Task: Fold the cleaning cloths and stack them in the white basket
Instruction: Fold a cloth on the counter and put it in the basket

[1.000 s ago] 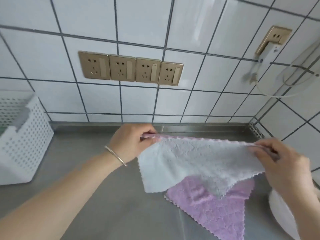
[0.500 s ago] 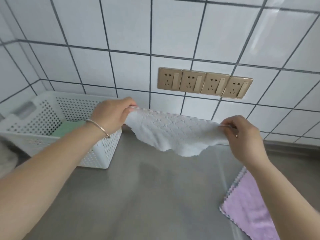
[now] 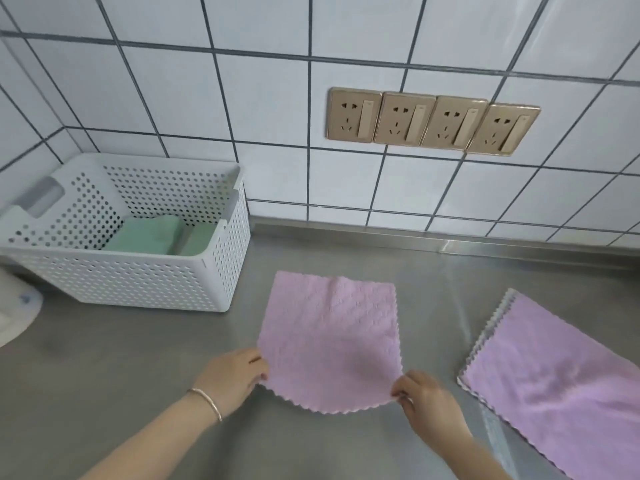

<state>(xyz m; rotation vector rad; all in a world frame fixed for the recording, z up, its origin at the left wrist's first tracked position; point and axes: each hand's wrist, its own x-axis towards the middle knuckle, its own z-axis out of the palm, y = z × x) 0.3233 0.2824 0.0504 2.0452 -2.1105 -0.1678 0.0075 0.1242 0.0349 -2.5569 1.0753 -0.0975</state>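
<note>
A pink cleaning cloth (image 3: pixel 330 336) lies spread flat on the steel counter, pink side up. My left hand (image 3: pixel 233 374) pinches its near left corner and my right hand (image 3: pixel 424 396) pinches its near right corner. The white perforated basket (image 3: pixel 145 282) stands at the left against the tiled wall, with folded green cloths (image 3: pixel 152 235) inside. More pink cloths (image 3: pixel 568 379) lie in a loose pile at the right, with a grey edge showing underneath.
The steel counter (image 3: pixel 121 382) runs under a white tiled wall carrying a row of gold sockets (image 3: pixel 429 121). A white rounded object (image 3: pixel 14 313) sits at the far left edge, beside the basket.
The cloth was held up in the air between both hands with its white side showing; now it lies flat on the counter, pink side up, and both hands hold its near corners.
</note>
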